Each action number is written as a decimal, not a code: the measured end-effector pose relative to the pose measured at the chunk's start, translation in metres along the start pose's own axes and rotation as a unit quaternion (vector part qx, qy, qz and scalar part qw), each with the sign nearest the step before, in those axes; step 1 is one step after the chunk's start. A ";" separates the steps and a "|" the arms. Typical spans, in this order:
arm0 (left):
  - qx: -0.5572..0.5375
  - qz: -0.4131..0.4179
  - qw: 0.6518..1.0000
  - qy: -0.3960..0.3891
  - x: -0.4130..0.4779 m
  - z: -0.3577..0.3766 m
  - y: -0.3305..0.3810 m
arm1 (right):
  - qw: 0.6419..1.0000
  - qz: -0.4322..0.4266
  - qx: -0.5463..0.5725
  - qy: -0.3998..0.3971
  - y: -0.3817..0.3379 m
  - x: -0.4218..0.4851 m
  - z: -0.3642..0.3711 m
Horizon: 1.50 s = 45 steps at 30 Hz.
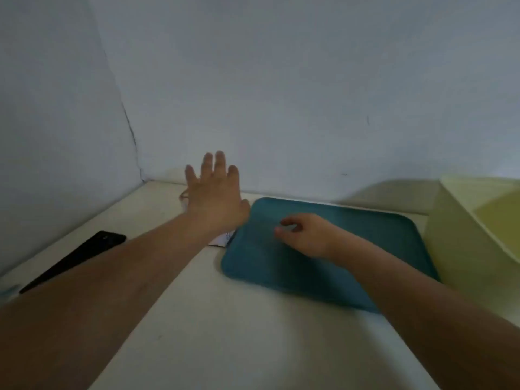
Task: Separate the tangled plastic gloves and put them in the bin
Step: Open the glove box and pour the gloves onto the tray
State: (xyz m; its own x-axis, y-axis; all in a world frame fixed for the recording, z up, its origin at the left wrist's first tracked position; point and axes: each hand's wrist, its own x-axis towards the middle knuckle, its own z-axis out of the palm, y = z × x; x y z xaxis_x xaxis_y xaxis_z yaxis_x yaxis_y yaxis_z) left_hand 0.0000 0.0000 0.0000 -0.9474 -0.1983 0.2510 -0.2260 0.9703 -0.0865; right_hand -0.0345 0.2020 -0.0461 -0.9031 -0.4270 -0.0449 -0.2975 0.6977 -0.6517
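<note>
A teal tray (281, 277) lies on the white table. My right hand (306, 235) hovers over its middle with fingers curled, thumb and forefinger pinching a pale, filmy bit that looks like a clear plastic glove (292, 228); blur hides its outline. My left hand (213, 192) reaches toward the back wall, fingers straight and spread, just left of the tray. The pale yellow-green bin (464, 237) stands at the right, touching the tray's right side.
A black phone-like slab (81, 256) lies at the left by the side wall. A white printed scrap (222, 239) shows under my left wrist. Walls close off the back and left. The table (225, 333) runs toward me.
</note>
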 end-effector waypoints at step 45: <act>-0.759 -0.077 0.646 -0.015 -0.008 -0.001 0.068 | 0.825 0.094 0.548 0.104 0.000 0.025 -0.027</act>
State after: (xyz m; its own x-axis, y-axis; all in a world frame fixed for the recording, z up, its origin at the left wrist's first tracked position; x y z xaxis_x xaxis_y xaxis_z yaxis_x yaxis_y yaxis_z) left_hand -0.0074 0.0683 -0.0066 -0.9494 -0.2892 0.1227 0.1427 -0.0489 0.9886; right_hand -0.0652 0.2071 -0.0263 -0.9688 -0.1831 -0.1673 0.2099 -0.2460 -0.9463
